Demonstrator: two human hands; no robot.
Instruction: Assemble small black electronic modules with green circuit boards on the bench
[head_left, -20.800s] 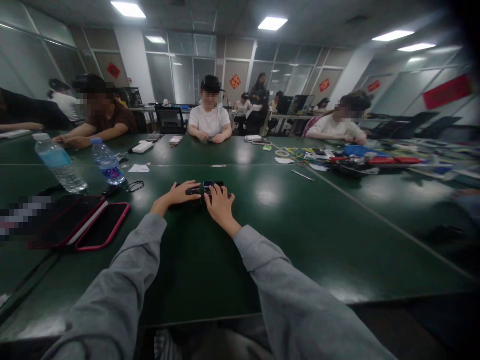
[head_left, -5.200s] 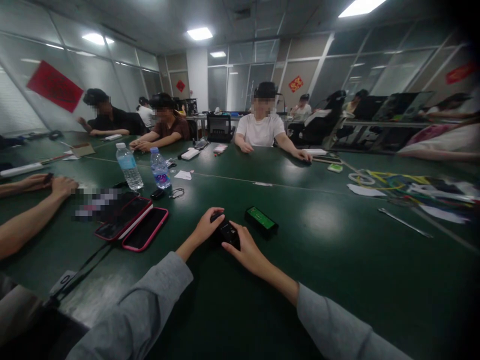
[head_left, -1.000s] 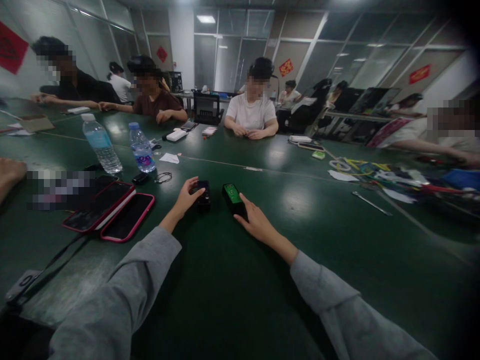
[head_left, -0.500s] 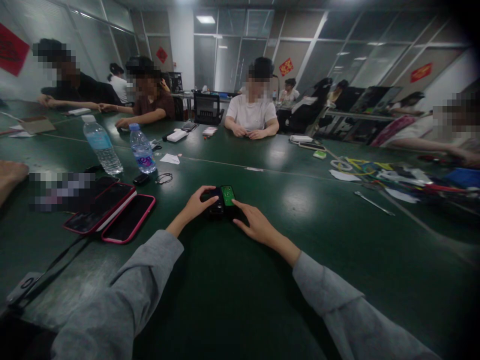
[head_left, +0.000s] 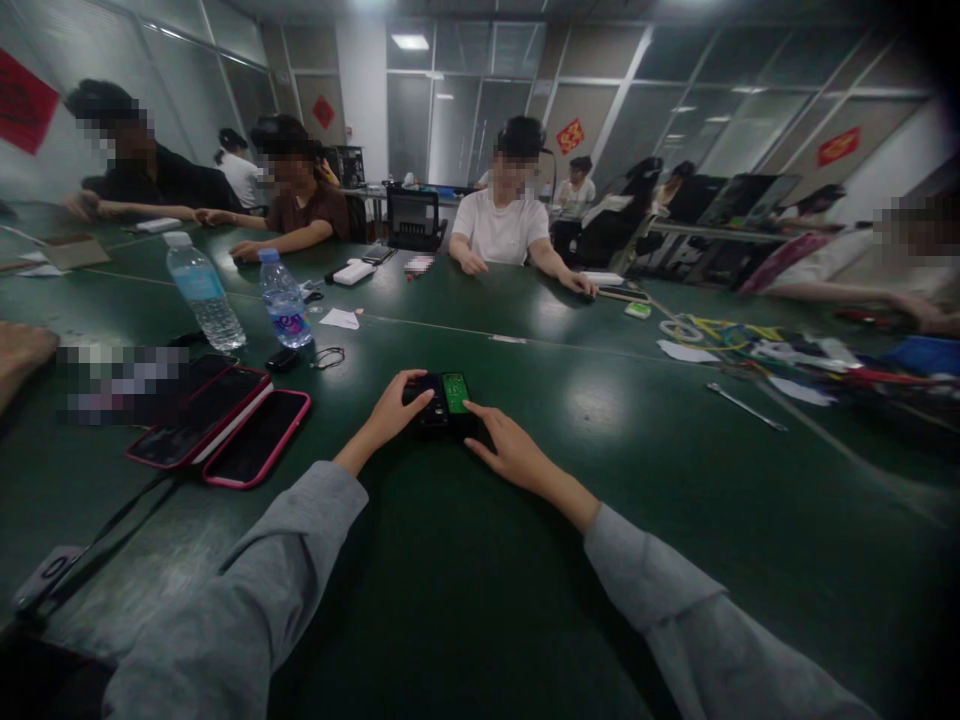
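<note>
In front of me on the dark green table lies a small black device (head_left: pixel 430 414), with a green circuit board (head_left: pixel 455 392) along its right part. My left hand (head_left: pixel 397 408) holds the device's left side, thumb on top and fingers at the far edge. On the other side, my right hand (head_left: pixel 510 445) has its fingers stretched out and its thumb apart. Its index fingertip reaches the board's right edge; whether it presses there I cannot tell.
Left of my hands lie phones in red cases (head_left: pixel 257 440), a blue-capped water bottle (head_left: pixel 285 300) and a white-capped one (head_left: pixel 204 290). To the right are a wrench (head_left: pixel 746 407) and tangled cables (head_left: pixel 757 345). Co-workers sit around the table (head_left: pixel 480 580).
My hands and the black device stay in place. The co-worker across the table has parted their hands, one reaching right to a dark object on the table.
</note>
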